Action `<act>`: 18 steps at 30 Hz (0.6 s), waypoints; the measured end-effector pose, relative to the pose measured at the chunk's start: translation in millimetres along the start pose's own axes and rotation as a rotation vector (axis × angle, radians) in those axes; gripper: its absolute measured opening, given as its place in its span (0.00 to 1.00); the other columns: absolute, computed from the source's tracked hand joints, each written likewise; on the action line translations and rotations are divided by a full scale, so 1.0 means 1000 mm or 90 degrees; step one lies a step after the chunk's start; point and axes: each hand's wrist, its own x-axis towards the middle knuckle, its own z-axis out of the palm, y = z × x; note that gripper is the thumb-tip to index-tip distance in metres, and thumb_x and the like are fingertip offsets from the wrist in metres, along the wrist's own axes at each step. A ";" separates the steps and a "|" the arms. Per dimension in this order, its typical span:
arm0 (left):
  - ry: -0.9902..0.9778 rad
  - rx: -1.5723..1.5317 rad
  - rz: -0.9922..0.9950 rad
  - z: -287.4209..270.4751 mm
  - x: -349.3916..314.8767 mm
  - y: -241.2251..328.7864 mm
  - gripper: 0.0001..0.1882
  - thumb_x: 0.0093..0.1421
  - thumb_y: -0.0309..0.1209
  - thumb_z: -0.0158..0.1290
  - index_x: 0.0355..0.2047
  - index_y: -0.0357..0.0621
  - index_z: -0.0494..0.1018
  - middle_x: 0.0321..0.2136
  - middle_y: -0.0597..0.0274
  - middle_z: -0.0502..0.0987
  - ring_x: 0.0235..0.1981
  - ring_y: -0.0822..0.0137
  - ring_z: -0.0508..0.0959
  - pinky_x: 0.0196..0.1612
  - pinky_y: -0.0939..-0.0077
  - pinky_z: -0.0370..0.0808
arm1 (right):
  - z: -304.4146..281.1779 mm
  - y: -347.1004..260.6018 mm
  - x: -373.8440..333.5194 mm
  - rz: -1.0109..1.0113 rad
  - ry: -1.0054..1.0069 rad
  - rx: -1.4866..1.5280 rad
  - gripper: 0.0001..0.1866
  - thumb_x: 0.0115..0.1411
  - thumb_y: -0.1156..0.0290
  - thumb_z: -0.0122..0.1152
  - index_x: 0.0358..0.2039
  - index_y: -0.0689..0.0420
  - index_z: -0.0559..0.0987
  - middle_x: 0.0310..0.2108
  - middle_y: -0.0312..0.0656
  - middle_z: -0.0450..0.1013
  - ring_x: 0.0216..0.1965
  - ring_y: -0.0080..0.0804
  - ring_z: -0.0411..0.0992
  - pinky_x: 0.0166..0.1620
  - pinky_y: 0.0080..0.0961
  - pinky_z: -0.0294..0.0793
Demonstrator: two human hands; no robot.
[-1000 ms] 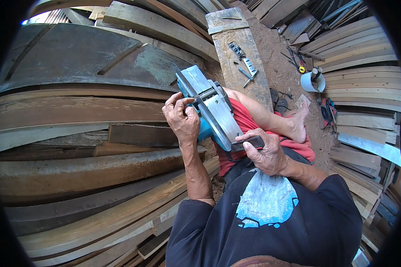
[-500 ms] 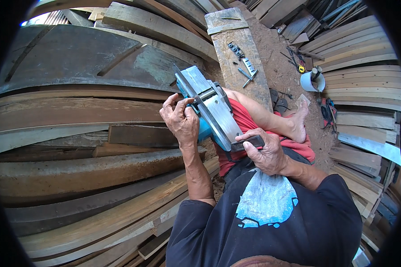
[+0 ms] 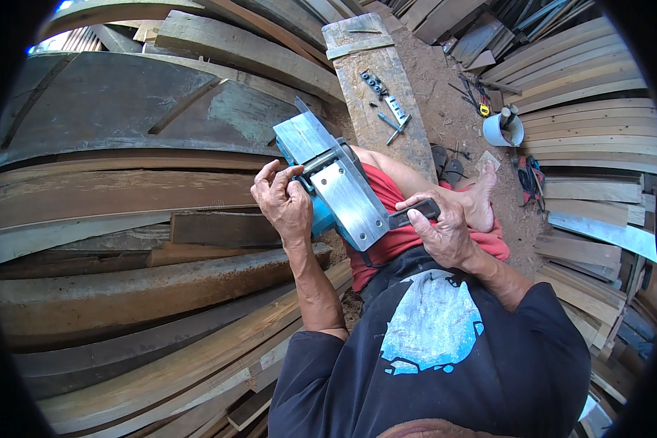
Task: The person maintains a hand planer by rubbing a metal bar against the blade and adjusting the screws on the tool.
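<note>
An upside-down teal electric planer [image 3: 347, 196] rests over my lap, its two silver sole plates facing up with the cutter slot between them. My left hand [image 3: 285, 198] is at its left side, fingers curled and the fingertips against the edge by the slot. Part of the grip is hidden. My right hand [image 3: 445, 232] is closed round the dark handle of a try square [image 3: 415, 214]. The thin steel blade runs along the right side of the sole, its tip sticking out past the far end.
Ahead, a worn plank [image 3: 379, 80] bears bolts [image 3: 396, 125], a small metal plate and dark fittings. To the right stand a white bucket [image 3: 503, 131], a yellow tape measure [image 3: 484, 109] and red-handled tools [image 3: 531, 179]. Stacked boards [image 3: 124, 182] lie on the left; more timber [image 3: 591, 131] lines the right.
The try square's blade has shifted from the left side of the planer's sole to its right side. The planer has tilted, showing more of its sole; my left hand stays by the slot.
</note>
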 end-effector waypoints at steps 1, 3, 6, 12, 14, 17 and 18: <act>0.000 0.001 0.000 0.000 0.000 0.000 0.20 0.54 0.16 0.49 0.37 0.48 0.89 0.53 0.55 0.77 0.54 0.55 0.73 0.59 0.60 0.75 | 0.000 0.000 0.000 0.011 -0.009 0.007 0.09 0.72 0.73 0.59 0.48 0.63 0.80 0.37 0.46 0.83 0.36 0.33 0.83 0.41 0.30 0.81; -0.004 0.005 0.000 -0.001 0.001 0.000 0.20 0.54 0.17 0.49 0.37 0.48 0.89 0.53 0.55 0.77 0.54 0.55 0.73 0.60 0.60 0.75 | -0.001 0.000 -0.001 0.023 -0.017 0.015 0.09 0.72 0.72 0.59 0.48 0.63 0.80 0.37 0.46 0.83 0.36 0.33 0.83 0.41 0.30 0.81; -0.006 0.002 0.003 -0.001 0.001 0.001 0.20 0.54 0.16 0.49 0.38 0.46 0.88 0.53 0.56 0.77 0.54 0.55 0.73 0.59 0.61 0.76 | -0.002 0.001 0.000 0.034 -0.027 0.007 0.10 0.72 0.72 0.59 0.48 0.63 0.80 0.37 0.46 0.83 0.36 0.33 0.83 0.41 0.30 0.81; -0.029 -0.045 0.018 -0.002 0.002 0.003 0.18 0.53 0.15 0.49 0.36 0.43 0.87 0.53 0.56 0.77 0.53 0.57 0.73 0.55 0.61 0.76 | -0.001 0.002 -0.001 0.044 -0.030 0.038 0.09 0.73 0.72 0.59 0.48 0.62 0.80 0.36 0.47 0.83 0.36 0.33 0.83 0.41 0.31 0.81; -0.038 -0.060 0.017 -0.001 0.002 0.004 0.18 0.52 0.14 0.49 0.35 0.42 0.86 0.53 0.56 0.77 0.53 0.57 0.73 0.55 0.62 0.76 | -0.002 0.002 -0.002 0.046 -0.032 0.036 0.09 0.73 0.72 0.59 0.48 0.62 0.80 0.36 0.47 0.83 0.36 0.33 0.83 0.41 0.31 0.81; -0.049 -0.082 0.023 0.000 0.003 0.001 0.17 0.51 0.14 0.50 0.33 0.42 0.86 0.53 0.56 0.77 0.53 0.57 0.73 0.54 0.62 0.75 | -0.002 0.003 -0.003 0.039 -0.028 0.025 0.09 0.73 0.72 0.59 0.48 0.62 0.80 0.37 0.47 0.83 0.37 0.33 0.84 0.41 0.31 0.81; -0.052 -0.088 0.029 0.001 0.003 0.000 0.16 0.51 0.14 0.50 0.33 0.42 0.85 0.53 0.56 0.77 0.53 0.57 0.73 0.54 0.63 0.75 | -0.002 0.003 -0.003 0.040 -0.027 0.025 0.09 0.73 0.72 0.59 0.48 0.62 0.80 0.37 0.47 0.83 0.37 0.33 0.84 0.41 0.31 0.81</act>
